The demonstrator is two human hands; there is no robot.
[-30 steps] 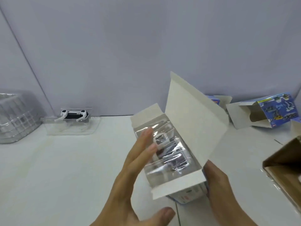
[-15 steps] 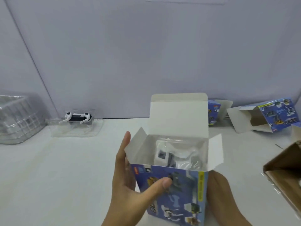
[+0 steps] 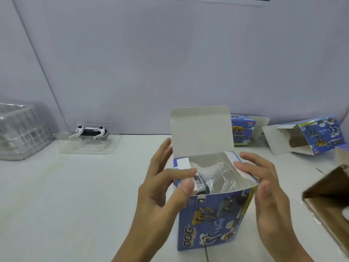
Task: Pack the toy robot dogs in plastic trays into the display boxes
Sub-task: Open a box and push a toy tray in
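I read "DOG" in big outlined letters low on the front of the blue display box (image 3: 215, 220) nearest me. Print on the two boxes (image 3: 242, 132) further back stays too small for me to read.

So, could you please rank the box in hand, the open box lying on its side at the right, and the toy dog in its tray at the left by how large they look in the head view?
1. Box in hand (nearest, so size flattered)
2. Side-lying box
3. Toy dog
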